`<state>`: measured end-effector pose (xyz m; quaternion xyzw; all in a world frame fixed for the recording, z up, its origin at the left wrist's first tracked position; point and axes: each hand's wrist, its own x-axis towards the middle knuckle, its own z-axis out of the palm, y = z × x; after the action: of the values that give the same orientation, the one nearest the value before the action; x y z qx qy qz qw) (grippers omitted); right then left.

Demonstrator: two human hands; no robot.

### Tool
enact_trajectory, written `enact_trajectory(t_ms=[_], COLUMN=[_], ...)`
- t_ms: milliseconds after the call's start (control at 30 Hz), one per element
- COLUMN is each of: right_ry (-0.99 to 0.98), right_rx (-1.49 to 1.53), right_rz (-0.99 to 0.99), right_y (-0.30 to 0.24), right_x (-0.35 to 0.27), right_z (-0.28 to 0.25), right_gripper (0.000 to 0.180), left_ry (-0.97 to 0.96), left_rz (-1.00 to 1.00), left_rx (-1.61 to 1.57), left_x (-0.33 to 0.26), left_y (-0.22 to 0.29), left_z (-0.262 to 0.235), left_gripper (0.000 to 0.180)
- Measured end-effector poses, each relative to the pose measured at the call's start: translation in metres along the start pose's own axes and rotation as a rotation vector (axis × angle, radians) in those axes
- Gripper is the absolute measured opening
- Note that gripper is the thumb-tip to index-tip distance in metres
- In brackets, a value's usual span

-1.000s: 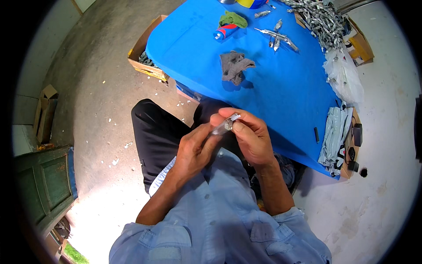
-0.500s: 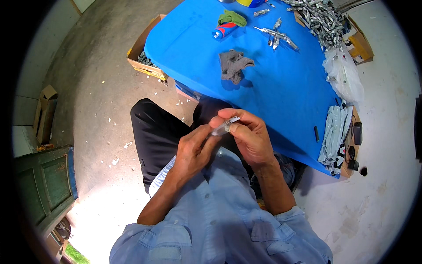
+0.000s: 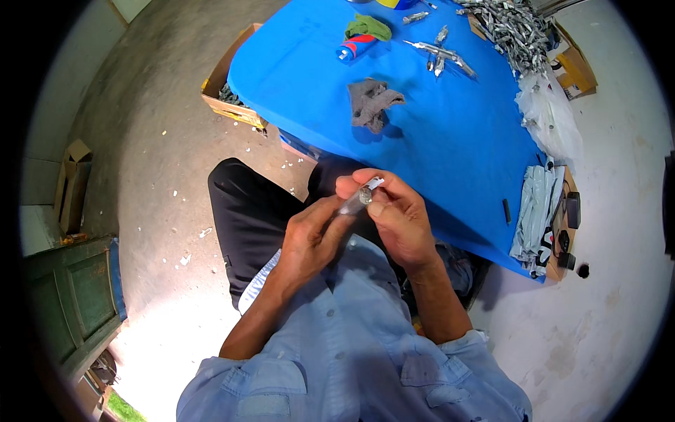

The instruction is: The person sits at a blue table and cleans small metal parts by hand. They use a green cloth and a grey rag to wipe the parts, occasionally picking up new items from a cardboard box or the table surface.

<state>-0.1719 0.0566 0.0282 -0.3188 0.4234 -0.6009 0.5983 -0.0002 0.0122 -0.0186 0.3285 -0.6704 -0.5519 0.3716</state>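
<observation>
A small, slim piece in clear plastic (image 3: 351,204), with a silvery part and a white tip, is held between my hands above my lap, at the table's near edge. My left hand (image 3: 307,231) is closed around its lower end, thumb and fingers pressed together. My right hand (image 3: 406,224) is closed at the upper end, its thumb beside the silvery part and fingers behind the white tip. The fingers hide part of the piece, and its exact kind cannot be made out.
The blue-covered table (image 3: 450,155) carries a grey cloth (image 3: 371,105), a green cloth (image 3: 368,27) on a blue-and-red can (image 3: 356,48), several silvery wrapped pieces (image 3: 441,53), and a large silvery pile (image 3: 510,32). Grey plastic packets (image 3: 532,218) lie right; an open cardboard box (image 3: 232,77) stands left.
My right thumb has slid down a little from the piece's upper end, so more of the silvery part and white tip shows. My left hand keeps its grip.
</observation>
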Motion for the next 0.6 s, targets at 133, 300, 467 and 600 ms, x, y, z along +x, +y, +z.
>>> enact_trajectory(t_ms=[133, 300, 467, 600], right_ry=[0.037, 0.036, 0.048, 0.035], right_rx=[-0.027, -0.019, -0.054, -0.039], right_rz=[-0.024, -0.075, -0.137, -0.149], right_y=[0.004, 0.013, 0.019, 0.021], right_x=[0.001, 0.002, 0.001, 0.003], right_z=[0.003, -0.001, -0.004, -0.004], right_gripper=[0.037, 0.031, 0.031, 0.034], left_ry=[0.037, 0.035, 0.037, 0.021], left_rz=[0.019, -0.011, 0.005, -0.034], left_rx=[0.0, -0.03, -0.035, -0.08], left_x=[0.001, 0.001, 0.002, 0.001], left_y=[0.0, 0.004, 0.004, 0.002], left_z=[0.001, 0.0, 0.002, 0.002], left_gripper=[0.025, 0.026, 0.026, 0.025])
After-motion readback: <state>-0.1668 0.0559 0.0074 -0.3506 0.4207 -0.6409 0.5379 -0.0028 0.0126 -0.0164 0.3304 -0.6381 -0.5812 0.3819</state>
